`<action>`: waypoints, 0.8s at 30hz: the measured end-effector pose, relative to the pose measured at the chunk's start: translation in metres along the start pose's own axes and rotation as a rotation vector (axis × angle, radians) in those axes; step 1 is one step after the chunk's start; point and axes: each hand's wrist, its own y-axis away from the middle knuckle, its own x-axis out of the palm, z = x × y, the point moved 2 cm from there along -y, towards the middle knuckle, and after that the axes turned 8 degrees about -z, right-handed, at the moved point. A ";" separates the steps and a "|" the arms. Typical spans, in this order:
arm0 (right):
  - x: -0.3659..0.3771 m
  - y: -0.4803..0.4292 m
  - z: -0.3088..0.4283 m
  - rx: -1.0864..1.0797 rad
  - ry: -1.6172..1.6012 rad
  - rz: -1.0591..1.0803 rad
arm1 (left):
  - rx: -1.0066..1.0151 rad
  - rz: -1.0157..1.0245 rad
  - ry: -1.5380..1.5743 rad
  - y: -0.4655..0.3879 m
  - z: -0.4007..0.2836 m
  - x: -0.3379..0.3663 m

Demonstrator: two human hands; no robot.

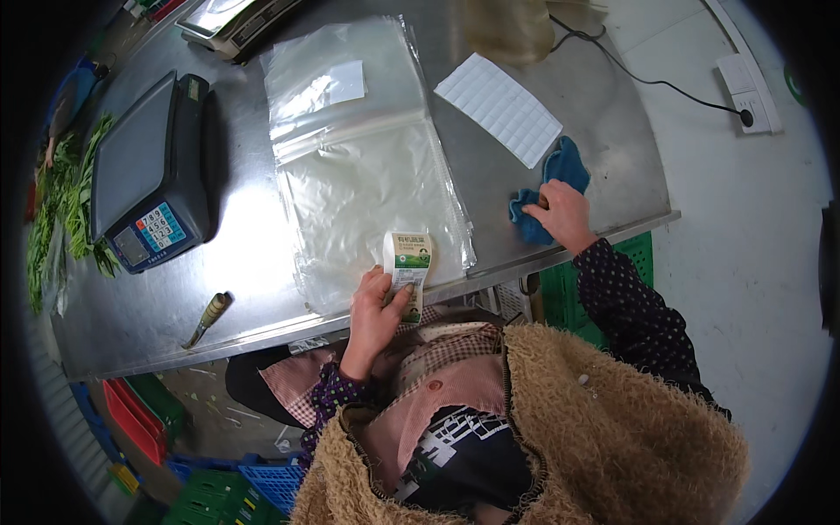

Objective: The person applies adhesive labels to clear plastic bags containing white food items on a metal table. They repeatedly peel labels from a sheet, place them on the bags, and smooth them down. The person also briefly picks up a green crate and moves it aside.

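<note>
My left hand [378, 307] holds a strip of printed adhesive labels [411, 259] at the table's front edge, over the lower end of a stack of clear plastic bags [357, 190]. A small white paper [346, 81] lies at the stack's upper part. To the right, my right hand [562, 213] grips a crumpled blue cloth [566, 167] on the steel tabletop. Just above the cloth lies a white sheet marked off in small rectangles [499, 105]. On the left, a knife [207, 321] with a worn handle rests near the front edge.
A digital scale [134, 161] stands at left, beside leafy green vegetables [65, 197]. Another scale [239, 26] is at the back. A black cable [656, 81] runs to a wall socket [753, 111]. Green crates [213, 499] and red crates [134, 420] sit below the steel table [262, 326].
</note>
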 end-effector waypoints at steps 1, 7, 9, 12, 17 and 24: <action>0.000 0.003 0.004 -0.052 0.006 -0.069 | 0.007 0.006 -0.015 -0.001 -0.002 0.000; 0.019 0.013 0.005 -0.160 -0.078 -0.147 | 0.000 0.002 -0.017 -0.003 0.002 -0.002; 0.019 0.010 0.005 -0.152 -0.071 -0.094 | -0.086 0.001 0.086 0.002 -0.001 -0.005; -0.004 -0.011 0.027 -0.206 -0.063 0.054 | -0.210 0.044 0.256 0.015 0.003 -0.006; -0.028 -0.041 0.150 -0.102 -0.774 0.482 | -0.117 0.064 0.250 0.009 -0.018 -0.009; -0.017 -0.030 0.192 -0.284 -0.896 0.617 | 0.111 -0.140 0.111 0.004 -0.026 -0.027</action>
